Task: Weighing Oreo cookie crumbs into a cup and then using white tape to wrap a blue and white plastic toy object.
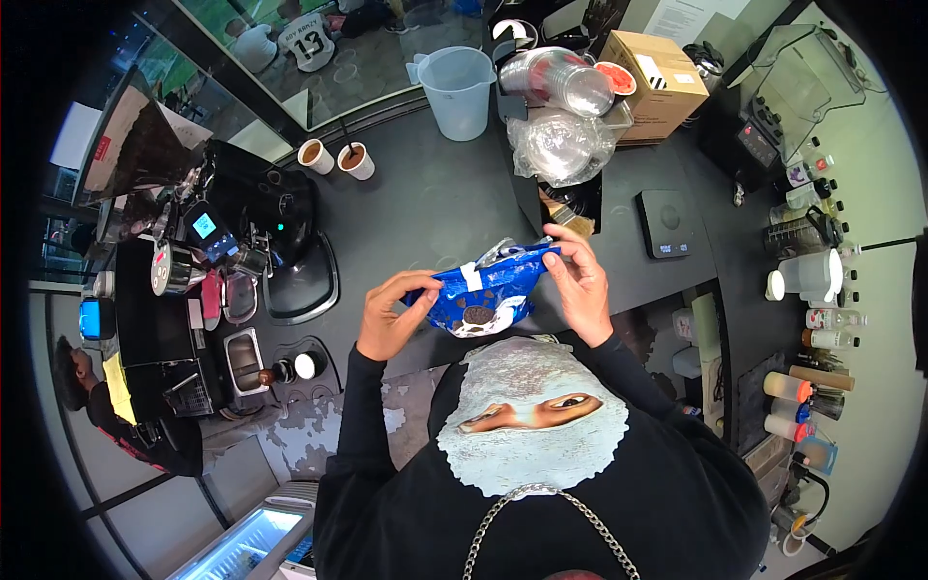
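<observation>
A blue plastic bag with pictures of dark cookies (482,297) is held up in front of my chest, at the near edge of the dark counter. My left hand (399,308) pinches its left top corner between thumb and fingers. On the other side, my right hand (578,283) grips the right top corner the same way. A piece of white tape or a white clip sits on the bag's top edge, where some clear and silvery film sticks up behind. What is inside the bag cannot be seen.
Two paper cups (316,156) stand near the window, by a coffee grinder (261,196). A translucent pitcher (458,94), stacked plastic cups (558,80), and a cardboard box (652,87) line the back. A digital scale (664,223) lies right. Another person (138,413) is at far left.
</observation>
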### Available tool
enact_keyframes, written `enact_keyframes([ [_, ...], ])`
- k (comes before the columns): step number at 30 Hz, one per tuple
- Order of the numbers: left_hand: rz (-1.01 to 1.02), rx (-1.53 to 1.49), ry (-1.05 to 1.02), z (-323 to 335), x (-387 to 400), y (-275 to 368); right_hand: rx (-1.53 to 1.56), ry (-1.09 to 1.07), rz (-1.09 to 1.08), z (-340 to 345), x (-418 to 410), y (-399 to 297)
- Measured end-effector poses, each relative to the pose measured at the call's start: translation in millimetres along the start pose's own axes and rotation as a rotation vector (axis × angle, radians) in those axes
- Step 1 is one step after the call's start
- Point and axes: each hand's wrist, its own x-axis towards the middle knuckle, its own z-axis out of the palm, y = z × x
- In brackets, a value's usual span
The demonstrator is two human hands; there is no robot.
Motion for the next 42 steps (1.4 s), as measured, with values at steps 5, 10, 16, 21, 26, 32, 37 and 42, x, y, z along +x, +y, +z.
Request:
enact_keyframes([
  [5, -0.283, -0.598, 0.195, 12, -16, -14, 0.168, -0.057, 0.168, 9, 7, 11],
  [10, -0.27, -0.652, 0.251, 12, -28, -41, 0.29, 0.026, 0.25, 17, 4, 20],
  [16, -0.349, -0.676, 0.296, 19, -34, -37, 0.416, 0.034, 0.217, 16, 7, 23],
  [21, -0.084, -0.334, 0.323, 17, -30, -27, -0.115, -0.172, -0.07, 7, 17, 15],
  [26, -0.15, -0.134, 0.153, 1, -27, -20, -0.139, -0.327, -0.054, 2, 26, -1],
  [32, -0.177, 0.056, -0.016, -16, -16, -9, -0.094, -0.445, 0.071, -2, 34, -10],
  [37, -0.327, -0.154, -0.055, -21, -10, -13, -0.129, -0.549, 0.221, -8, 48, -14],
  [42, -0.293, -0.03, -0.174, -28, -9, -3, -0.35, -0.659, 0.151, -6, 50, -26],
])
